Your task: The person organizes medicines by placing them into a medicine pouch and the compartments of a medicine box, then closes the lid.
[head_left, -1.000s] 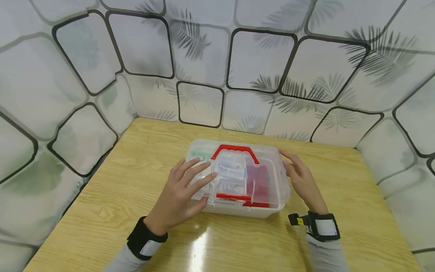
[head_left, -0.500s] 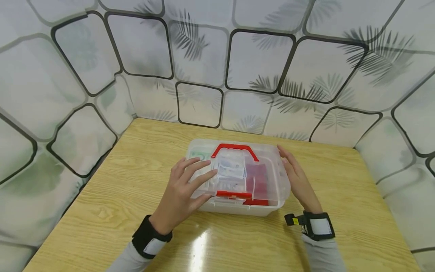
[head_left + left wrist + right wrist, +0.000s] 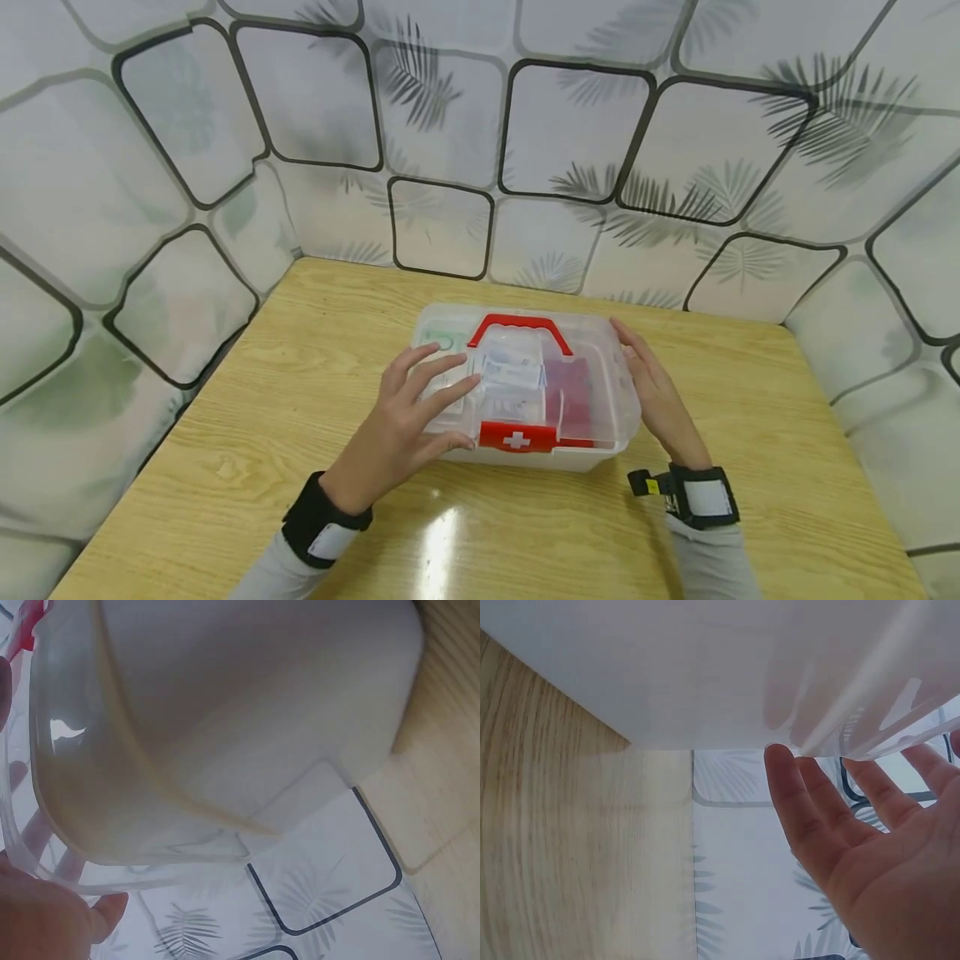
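A clear plastic first-aid box [image 3: 592, 329] stands on the table with its lid down. Its red front latch [image 3: 517, 437], marked with a white cross, lies folded against the front; the red carry handle [image 3: 521, 322] lies on the lid. My left hand [image 3: 397, 421] rests on the lid's left part, fingers spread, thumb beside the latch's left end. In the left wrist view, fingers show through the clear lid edge. My right hand [image 3: 663, 404] touches the box's right side with nearly straight fingers, seen also in the right wrist view [image 3: 870, 832]. Packets and a dark red item show inside.
The wooden table [image 3: 300, 333] extends around the box on every side. Patterned fabric walls [image 3: 442, 225] enclose its back and sides. A black strap [image 3: 326, 521] circles the left wrist; another strap [image 3: 705, 497] with a small camera sits on the right.
The red latch has swung down from sticking outward to lying against the front, its cross now showing. The right hand moved slightly left, closer along the box's side. The left thumb shifted toward the latch.
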Available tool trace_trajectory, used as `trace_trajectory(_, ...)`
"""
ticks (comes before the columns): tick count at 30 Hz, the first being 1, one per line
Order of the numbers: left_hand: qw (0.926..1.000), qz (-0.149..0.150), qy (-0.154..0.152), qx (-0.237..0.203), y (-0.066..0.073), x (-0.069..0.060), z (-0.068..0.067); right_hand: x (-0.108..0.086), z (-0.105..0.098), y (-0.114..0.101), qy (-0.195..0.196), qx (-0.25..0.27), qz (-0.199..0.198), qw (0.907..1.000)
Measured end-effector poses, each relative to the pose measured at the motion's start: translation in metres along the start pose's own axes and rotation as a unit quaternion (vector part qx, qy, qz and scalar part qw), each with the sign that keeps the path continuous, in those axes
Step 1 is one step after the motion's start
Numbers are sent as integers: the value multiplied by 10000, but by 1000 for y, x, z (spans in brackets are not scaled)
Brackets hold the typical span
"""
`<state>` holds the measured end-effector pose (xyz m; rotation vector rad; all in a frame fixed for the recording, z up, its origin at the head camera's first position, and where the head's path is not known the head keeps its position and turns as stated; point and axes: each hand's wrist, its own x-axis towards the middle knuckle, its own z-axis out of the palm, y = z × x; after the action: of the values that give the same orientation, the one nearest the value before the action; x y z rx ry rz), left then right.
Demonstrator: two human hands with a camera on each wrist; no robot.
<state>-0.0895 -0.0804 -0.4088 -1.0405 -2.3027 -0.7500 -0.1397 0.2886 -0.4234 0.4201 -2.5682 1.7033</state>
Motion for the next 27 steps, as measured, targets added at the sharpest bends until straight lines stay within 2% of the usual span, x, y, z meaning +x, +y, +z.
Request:
trace_trajectory(5,9997,176,-124,83,-2,-2,3,-2,-1,1,-7,-199,-63,9998)
trace_trajectory(12,9992,104,-205,331,0,-2,2,-4,0,0,-18,-287,-101,9995)
trace_trajectory(16,9990,-24,-151,411,3,-2,3,-3,0,0,-21,-259,-136,9996)
trace_trajectory(23,9989,-339,153,268,6,-2,11,-1,1,1,-1,-324,-64,9995)
trace_trajectory(27,9988,-469,-8,159,6,-4,15,-1,1,2,23,-377,-1,9993)
